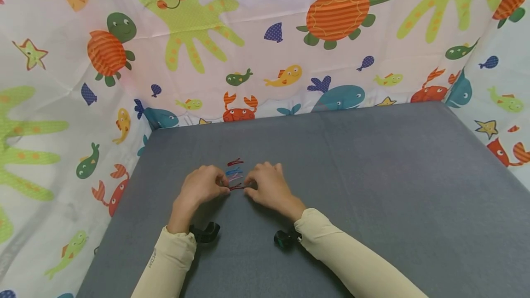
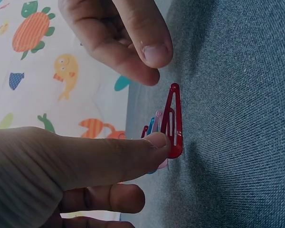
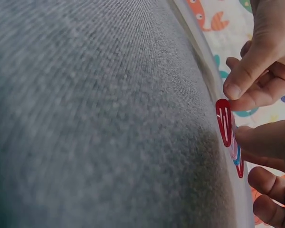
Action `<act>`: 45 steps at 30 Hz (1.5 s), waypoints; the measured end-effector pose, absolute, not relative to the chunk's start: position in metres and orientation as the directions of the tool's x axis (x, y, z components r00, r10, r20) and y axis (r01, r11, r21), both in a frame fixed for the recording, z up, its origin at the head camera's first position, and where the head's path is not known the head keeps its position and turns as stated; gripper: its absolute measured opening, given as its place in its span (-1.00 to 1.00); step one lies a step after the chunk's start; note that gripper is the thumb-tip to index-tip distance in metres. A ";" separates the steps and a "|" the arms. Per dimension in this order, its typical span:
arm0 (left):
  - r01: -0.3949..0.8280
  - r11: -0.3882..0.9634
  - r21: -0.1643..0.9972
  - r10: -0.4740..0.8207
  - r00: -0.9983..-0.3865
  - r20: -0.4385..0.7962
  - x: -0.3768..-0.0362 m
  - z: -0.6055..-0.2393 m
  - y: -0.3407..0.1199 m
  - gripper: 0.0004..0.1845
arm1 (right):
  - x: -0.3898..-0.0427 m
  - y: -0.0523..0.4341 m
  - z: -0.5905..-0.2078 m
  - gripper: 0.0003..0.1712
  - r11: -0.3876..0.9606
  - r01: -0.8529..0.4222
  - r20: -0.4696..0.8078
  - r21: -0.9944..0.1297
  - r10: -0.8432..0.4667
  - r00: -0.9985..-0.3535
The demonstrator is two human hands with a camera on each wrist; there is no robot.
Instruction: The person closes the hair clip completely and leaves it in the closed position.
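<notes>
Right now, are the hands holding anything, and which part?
The left hand touches the wide end of the red clip with its thumb tip. The right hand is near the narrow end, not plainly touching. A firm hold cannot be told.

A row of hair clips (image 1: 234, 173) lies on the bench (image 1: 372, 187), left of its middle and nearer the person's edge than the far one. The clips lie side by side, one behind another, running away from the person. The nearest clip (image 1: 237, 187) sits between the two hands, the left hand (image 1: 204, 186) at its left end and the right hand (image 1: 269, 186) at its right end, both resting on the bench. The farthest clip (image 1: 234, 162) lies a little apart behind the others. A printed curtain (image 1: 265, 40) stands behind the bench and along its left and right sides.
</notes>
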State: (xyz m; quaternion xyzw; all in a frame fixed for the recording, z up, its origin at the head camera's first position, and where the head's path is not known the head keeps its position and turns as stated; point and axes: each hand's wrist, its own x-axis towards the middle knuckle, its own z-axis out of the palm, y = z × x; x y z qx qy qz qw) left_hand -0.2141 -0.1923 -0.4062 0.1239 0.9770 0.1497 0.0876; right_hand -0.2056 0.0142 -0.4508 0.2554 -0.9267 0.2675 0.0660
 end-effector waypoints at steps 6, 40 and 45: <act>0.206 0.926 0.317 0.264 -0.952 -0.152 -0.214 -0.409 -0.193 -0.92 | -0.206 0.009 -0.452 -0.83 0.762 -0.489 0.246 -0.424 -0.423 -0.872; 0.210 0.930 0.302 0.258 -0.958 -0.128 -0.216 -0.415 -0.189 -0.89 | -0.211 -0.003 -0.455 -0.96 0.773 -0.483 0.241 -0.411 -0.419 -0.875; 0.231 0.924 0.304 0.271 -0.958 -0.097 -0.216 -0.414 -0.187 -0.92 | -0.213 0.000 -0.454 -0.94 0.765 -0.487 0.251 -0.422 -0.418 -0.873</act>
